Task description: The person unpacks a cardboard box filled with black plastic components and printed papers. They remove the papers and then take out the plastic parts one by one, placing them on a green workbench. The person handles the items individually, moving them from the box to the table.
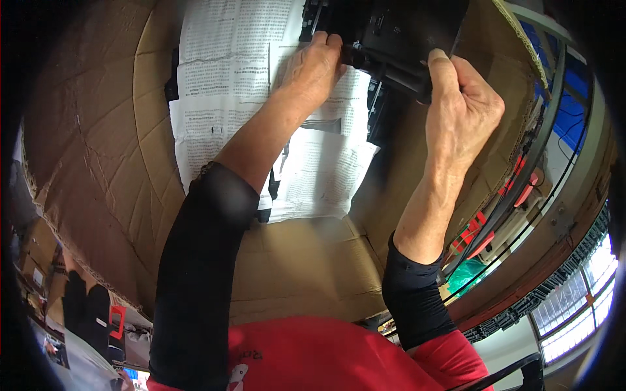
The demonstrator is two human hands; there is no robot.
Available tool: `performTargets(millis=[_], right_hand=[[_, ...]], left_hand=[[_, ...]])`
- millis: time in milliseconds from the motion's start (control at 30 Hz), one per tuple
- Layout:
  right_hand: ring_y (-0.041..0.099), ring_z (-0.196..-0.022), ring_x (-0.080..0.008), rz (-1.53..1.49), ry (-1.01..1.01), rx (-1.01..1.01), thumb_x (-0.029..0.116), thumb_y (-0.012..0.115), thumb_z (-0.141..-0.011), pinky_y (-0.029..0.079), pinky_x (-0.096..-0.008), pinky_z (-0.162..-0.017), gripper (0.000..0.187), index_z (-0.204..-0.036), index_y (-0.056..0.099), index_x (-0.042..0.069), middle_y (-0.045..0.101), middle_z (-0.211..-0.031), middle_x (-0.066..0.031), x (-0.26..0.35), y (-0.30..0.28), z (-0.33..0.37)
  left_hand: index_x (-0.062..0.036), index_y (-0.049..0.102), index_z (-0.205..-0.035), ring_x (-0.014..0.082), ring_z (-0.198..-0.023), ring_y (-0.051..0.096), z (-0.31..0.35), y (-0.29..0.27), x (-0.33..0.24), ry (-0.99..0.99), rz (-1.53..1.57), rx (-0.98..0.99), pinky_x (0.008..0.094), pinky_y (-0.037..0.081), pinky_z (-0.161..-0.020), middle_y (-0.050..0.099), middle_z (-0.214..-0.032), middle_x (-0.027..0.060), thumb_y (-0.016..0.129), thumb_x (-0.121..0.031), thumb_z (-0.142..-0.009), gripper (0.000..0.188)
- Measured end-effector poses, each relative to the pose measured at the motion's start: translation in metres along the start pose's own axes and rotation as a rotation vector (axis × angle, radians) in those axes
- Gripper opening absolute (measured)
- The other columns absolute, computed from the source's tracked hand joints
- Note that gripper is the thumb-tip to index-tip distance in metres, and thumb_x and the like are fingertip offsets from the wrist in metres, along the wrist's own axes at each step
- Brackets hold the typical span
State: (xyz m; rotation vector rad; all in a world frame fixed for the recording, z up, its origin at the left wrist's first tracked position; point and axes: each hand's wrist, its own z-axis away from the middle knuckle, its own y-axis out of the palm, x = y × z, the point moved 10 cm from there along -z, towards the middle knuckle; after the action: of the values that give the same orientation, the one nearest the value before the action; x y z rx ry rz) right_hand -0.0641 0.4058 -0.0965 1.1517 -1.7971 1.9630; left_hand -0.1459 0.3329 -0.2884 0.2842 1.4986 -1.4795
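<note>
Black part: a broad plastic piece (401, 36) at the far side, over the cardboard box (98, 124); its far end is cut off from view.
Near edge: slants left to right, right end nearer me; I cannot tell the whole part's long axis.
My left hand (316, 72): fingers clamped at its left end.
My right hand (463, 107): apart from the left, gripping its right near corner, thumb on top.
Printed sheets (225, 72): below my left forearm.
</note>
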Motion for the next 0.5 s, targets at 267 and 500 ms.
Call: performTargets(millis=[267, 500], right_hand=[[0.032, -0.048, -0.0074, 0.068, 0.021, -0.016, 0.013, 0.057, -0.076, 0.03, -0.0292, -0.044, 0.026, -0.059, 0.047, -0.005, 0.033, -0.048, -0.0046, -0.0009, -0.0002, -0.0032], [0.029, -0.048, -0.0085, 0.059, 0.038, -0.043, 0.012, 0.057, -0.074, 0.029, -0.0304, -0.044, 0.025, -0.058, 0.047, -0.005, 0.029, -0.048, -0.0062, -0.0014, -0.0031, -0.006]], left_hand=[[0.0007, 0.05, -0.11, 0.0394, -0.095, 0.059, -0.0009, 0.0003, -0.0014, 0.022, -0.023, 0.017, 0.0438, 0.052, -0.082, 0.052, -0.109, 0.0198, 0.069, -0.008, -0.077, 0.039], [0.0013, 0.05, -0.111, 0.0398, -0.093, 0.06, -0.0019, -0.0014, -0.0015, 0.018, -0.012, 0.005, 0.0447, 0.052, -0.081, 0.053, -0.107, 0.0209, 0.069, -0.008, -0.076, 0.04]])
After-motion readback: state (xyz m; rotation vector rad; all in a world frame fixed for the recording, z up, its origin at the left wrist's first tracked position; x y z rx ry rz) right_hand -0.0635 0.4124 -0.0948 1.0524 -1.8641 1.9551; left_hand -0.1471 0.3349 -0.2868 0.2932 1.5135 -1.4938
